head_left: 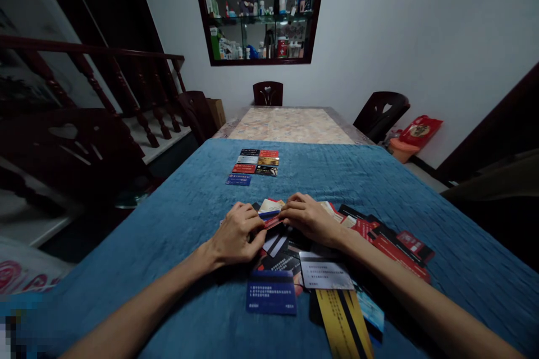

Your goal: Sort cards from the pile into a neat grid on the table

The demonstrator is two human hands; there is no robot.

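Observation:
Over a loose pile of plastic cards, my left hand [241,234] and my right hand [310,220] come close together. A red card [273,222] is pinched between them, its left end in my left fingers and its right end in my right fingertips. Most of its face is covered by my fingers. Beneath and around lie a blue card [272,293], a silver-white card [326,270], a gold card [345,322] and several red and black cards [393,252]. Farther forward, several cards lie face up in two columns, with a blue card [238,180] at the near left end.
A blue cloth [181,207] covers the near part of the table; a patterned top [295,123] shows beyond it. Dark chairs [381,112] stand around. A wooden railing [92,50] is at left, and a shelf niche [259,19] is in the far wall.

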